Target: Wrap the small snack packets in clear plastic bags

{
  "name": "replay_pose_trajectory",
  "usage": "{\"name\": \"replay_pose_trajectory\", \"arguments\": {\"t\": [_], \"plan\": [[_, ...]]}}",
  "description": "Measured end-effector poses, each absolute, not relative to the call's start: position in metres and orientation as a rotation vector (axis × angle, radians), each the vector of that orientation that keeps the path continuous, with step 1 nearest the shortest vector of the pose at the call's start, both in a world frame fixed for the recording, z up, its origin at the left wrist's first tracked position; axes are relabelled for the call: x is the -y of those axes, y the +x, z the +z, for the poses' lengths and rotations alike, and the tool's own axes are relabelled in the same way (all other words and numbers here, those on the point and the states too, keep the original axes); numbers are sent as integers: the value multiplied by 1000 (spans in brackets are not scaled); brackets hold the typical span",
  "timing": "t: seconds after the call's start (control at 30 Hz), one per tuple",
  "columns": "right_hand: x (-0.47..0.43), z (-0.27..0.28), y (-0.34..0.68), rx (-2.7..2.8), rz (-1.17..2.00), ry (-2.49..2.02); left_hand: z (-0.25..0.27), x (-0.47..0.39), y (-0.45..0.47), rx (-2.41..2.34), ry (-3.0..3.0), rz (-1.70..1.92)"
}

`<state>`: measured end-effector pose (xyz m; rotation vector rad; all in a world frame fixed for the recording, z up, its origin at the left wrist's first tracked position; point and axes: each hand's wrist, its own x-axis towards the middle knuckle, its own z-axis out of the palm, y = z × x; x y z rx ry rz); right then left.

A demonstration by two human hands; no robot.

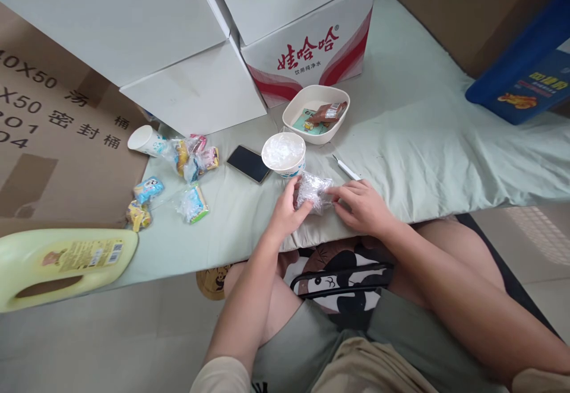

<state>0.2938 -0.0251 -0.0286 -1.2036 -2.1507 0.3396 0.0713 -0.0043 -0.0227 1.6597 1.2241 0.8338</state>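
A small bundle wrapped in clear plastic film [313, 191] lies on the pale green cloth near its front edge. My left hand [286, 211] grips its left end, and my right hand [360, 204] pinches its right end with the fingertips. Just behind the bundle stands a paper cup [284, 154] with crumpled clear film over its mouth. A thin white tool [346, 169] lies on the cloth to the right of the cup.
A white bowl [317, 111] holds snack packets. A black phone [249, 163] lies left of the cup. Several wrapped snacks [193, 159] and a tipped paper cup [145, 141] lie at the left. White cartons [307, 48] stand behind; a pale yellow jug [62, 265] lies at the near left.
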Motion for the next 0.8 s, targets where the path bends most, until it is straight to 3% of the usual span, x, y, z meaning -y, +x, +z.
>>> {"name": "replay_pose_trajectory", "arguments": {"t": [0.33,0.8], "plan": [[24,-29,294,2104,337,-1245,-17,8,74,-1232,1886,749],[24,-32,294,2151,452,-1176,-20,3,74,-1164,2122,893]]}}
